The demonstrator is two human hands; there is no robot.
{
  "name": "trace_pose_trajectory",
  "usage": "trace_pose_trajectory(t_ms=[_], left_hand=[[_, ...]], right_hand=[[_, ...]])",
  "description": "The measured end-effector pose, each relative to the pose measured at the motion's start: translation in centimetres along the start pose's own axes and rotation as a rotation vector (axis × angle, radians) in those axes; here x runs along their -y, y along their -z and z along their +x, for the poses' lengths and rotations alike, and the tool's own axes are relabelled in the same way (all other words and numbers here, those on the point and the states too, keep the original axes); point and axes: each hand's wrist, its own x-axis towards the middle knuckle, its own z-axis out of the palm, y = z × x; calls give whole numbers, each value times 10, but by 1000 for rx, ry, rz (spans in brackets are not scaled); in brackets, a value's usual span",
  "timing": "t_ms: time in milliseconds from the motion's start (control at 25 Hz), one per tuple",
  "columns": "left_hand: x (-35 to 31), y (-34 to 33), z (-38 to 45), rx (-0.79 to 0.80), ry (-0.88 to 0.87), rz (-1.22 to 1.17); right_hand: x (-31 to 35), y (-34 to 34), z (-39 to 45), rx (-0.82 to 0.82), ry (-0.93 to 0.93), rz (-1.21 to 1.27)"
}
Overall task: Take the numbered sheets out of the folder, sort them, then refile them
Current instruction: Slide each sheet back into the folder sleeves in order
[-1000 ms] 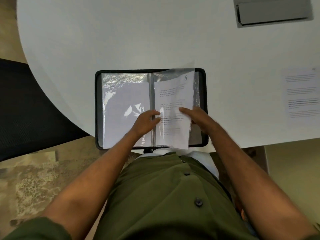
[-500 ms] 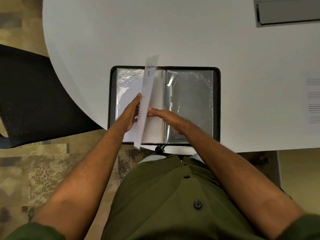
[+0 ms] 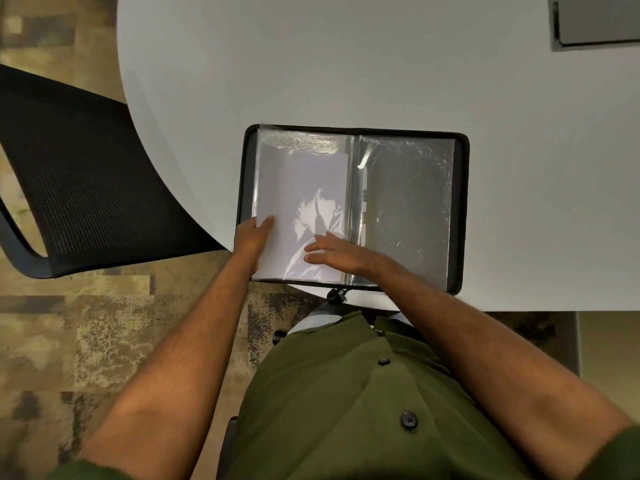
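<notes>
The folder [image 3: 353, 209] is lying open on the counter [image 3: 346, 64] — left hand [image 3: 251, 237] gripping its left page edge, right hand [image 3: 334, 252] resting flat, fingers straight, on the sleeved sheet [image 3: 301, 202].

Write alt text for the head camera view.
A black folder of clear sleeves lies open at the edge of a white table. The left hand grips the left page's outer edge; the right hand rests flat on it. The right sleeve looks empty.

Black folder [image 3: 462, 216] lies open at the table edge, blank-side sheet [image 3: 298, 188] sleeved left.
</notes>
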Motion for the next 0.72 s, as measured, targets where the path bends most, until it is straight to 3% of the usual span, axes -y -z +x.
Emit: trace_pose_trajectory(t_ms=[240, 560, 720], left_hand=[[15, 0, 12, -227, -19, 171], [23, -13, 10, -290, -106, 468], [24, -35, -9, -298, -283, 760]], right_hand=[[-15, -1, -1, -100, 35, -69], [-49, 8, -20, -421, 154, -196], [-79, 26, -40, -588, 129, -302]])
